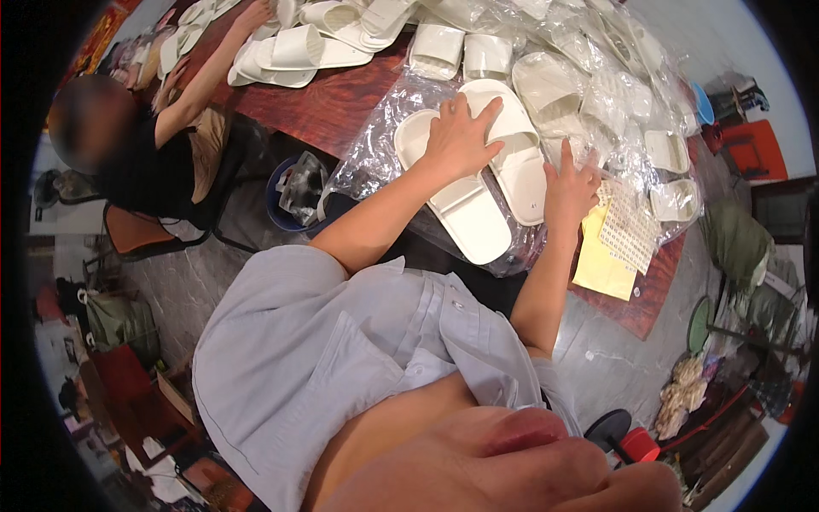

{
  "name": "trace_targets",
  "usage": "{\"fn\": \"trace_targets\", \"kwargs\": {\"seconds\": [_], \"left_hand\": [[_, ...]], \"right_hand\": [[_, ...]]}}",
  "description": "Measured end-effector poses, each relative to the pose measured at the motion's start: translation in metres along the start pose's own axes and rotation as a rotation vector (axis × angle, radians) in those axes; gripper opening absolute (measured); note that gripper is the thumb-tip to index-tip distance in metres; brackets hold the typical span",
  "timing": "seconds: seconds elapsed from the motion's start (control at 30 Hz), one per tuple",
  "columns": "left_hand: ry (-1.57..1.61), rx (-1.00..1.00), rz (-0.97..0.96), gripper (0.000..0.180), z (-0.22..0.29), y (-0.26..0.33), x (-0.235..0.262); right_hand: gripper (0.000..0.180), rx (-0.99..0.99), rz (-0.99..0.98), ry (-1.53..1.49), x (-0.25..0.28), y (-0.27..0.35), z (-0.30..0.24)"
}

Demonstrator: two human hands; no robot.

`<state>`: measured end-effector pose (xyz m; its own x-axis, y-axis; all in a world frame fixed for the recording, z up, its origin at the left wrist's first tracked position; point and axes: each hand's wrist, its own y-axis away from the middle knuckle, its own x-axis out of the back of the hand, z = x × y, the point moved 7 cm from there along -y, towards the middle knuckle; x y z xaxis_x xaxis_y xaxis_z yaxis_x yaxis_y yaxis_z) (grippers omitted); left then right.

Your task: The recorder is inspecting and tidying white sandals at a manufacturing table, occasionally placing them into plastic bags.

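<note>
A pair of white slippers lies side by side on clear plastic: the left slipper [479,226] and the right slipper [522,181], which has a small label on its heel. My left hand [463,141] rests across them near the straps, fingers spread. To the right, my right hand [572,186] has its fingers apart and reaches beside the right slipper, over the edge of the bagged slippers [546,85]. Just beyond its wrist is a sheet of small printed stickers [630,229], lying on yellow paper [604,260]. Neither hand is visibly closed around anything.
Bagged slippers cover the far right of the reddish wooden table [333,107]. Loose white slippers [294,51] are stacked farther left. A seated person [136,145] reaches toward the table there. A blue bin [277,205] stands below the table's left edge.
</note>
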<state>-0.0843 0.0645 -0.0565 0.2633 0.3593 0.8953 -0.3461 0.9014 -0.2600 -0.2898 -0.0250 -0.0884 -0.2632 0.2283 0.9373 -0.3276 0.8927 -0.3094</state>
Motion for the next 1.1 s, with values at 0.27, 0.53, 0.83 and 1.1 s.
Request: {"fn": "trace_targets", "kwargs": {"seconds": [0.27,0.53,0.83,1.1], "left_hand": [[0.093,0.158,-0.158,0.071,-0.008,-0.007,-0.01],[0.24,0.165,0.183,0.064,-0.002,-0.01,0.04],[0.261,0.158,0.452,0.059,-0.026,-0.008,0.138],[0.168,0.235,0.52,0.055,-0.149,0.007,0.19]], "right_hand": [[0.051,-0.026,0.097,0.026,-0.008,0.006,-0.002],[0.054,-0.076,0.083,-0.061,-0.017,0.007,0.007],[0.06,-0.073,0.099,0.032,-0.032,0.005,0.009],[0.062,-0.037,0.1,0.013,-0.019,0.009,0.001]]}}
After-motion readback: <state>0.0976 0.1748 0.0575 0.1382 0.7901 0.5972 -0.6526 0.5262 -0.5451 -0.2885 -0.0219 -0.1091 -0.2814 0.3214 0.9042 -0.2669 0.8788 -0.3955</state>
